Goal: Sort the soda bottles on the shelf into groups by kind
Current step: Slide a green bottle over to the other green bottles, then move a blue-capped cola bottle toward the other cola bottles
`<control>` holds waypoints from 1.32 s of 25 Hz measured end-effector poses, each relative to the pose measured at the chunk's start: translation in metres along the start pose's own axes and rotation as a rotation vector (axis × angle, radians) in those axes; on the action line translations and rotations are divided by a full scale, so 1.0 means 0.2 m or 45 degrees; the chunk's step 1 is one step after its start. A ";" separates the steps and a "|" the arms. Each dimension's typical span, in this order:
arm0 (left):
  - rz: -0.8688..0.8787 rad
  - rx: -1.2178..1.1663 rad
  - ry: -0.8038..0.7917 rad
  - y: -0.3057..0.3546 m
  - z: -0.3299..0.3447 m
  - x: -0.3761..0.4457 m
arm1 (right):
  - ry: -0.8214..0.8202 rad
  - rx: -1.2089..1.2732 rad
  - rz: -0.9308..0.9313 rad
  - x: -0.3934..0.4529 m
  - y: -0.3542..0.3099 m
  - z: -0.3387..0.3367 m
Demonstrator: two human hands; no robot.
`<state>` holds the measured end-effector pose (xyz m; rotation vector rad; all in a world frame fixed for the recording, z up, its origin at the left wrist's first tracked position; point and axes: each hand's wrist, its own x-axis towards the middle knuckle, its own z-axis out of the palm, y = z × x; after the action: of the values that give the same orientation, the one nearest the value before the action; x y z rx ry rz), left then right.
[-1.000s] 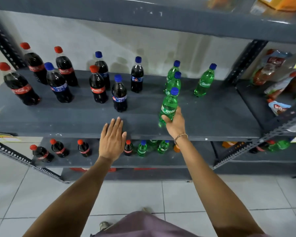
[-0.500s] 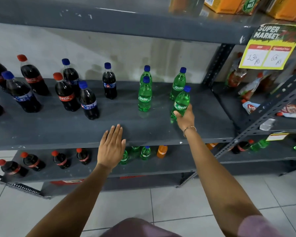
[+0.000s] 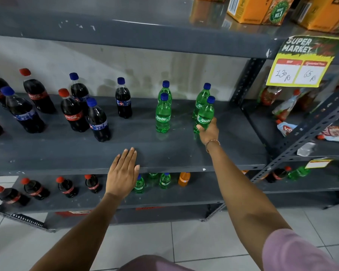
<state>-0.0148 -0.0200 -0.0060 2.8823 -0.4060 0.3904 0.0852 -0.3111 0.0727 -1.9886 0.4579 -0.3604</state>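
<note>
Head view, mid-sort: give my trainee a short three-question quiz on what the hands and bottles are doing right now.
1. True or false: the left hand holds a bottle.
2. The right hand has its grip on: A) a Coca-Cola bottle B) a Sprite bottle C) an orange bottle.
3. How many green bottles stand on the middle shelf?

Key: 1 false, it lies flat on the shelf edge. 2 B. 3 four.
</note>
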 end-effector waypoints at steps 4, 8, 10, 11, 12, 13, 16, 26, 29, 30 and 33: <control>0.003 -0.009 -0.011 0.00 -0.01 0.00 | -0.038 0.006 0.033 0.02 -0.01 0.00; 0.030 -0.018 -0.015 -0.02 -0.03 0.00 | -0.007 0.040 0.153 -0.03 0.02 0.02; 0.051 -0.012 -0.018 -0.04 -0.04 -0.01 | 0.192 -0.014 0.191 -0.10 0.04 0.05; 0.053 -0.008 -0.021 -0.06 -0.05 -0.02 | 0.303 -0.019 0.184 -0.15 0.04 0.09; 0.046 0.001 -0.025 -0.09 -0.05 -0.04 | 0.384 0.004 0.151 -0.22 0.03 0.13; 0.033 0.017 -0.034 -0.13 -0.06 -0.05 | 0.413 0.034 0.101 -0.29 0.00 0.19; -0.049 0.030 -0.039 -0.31 -0.11 -0.09 | 0.273 0.052 -0.121 -0.49 -0.11 0.43; -0.138 0.096 -0.069 -0.76 -0.23 -0.17 | -0.522 0.005 -0.251 -0.67 -0.48 1.08; -0.125 0.054 -0.074 -0.77 -0.23 -0.17 | -0.470 0.056 -0.214 -0.68 -0.52 1.17; -0.123 0.039 -0.069 -0.77 -0.23 -0.18 | -0.451 0.065 -0.218 -0.69 -0.53 1.19; -0.128 0.004 -0.063 -0.78 -0.22 -0.18 | -0.421 0.082 -0.214 -0.69 -0.54 1.23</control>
<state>-0.0120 0.1465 0.0004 2.9054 -0.2669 0.3036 0.0890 -0.0101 0.0548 -1.9810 0.0689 -0.1419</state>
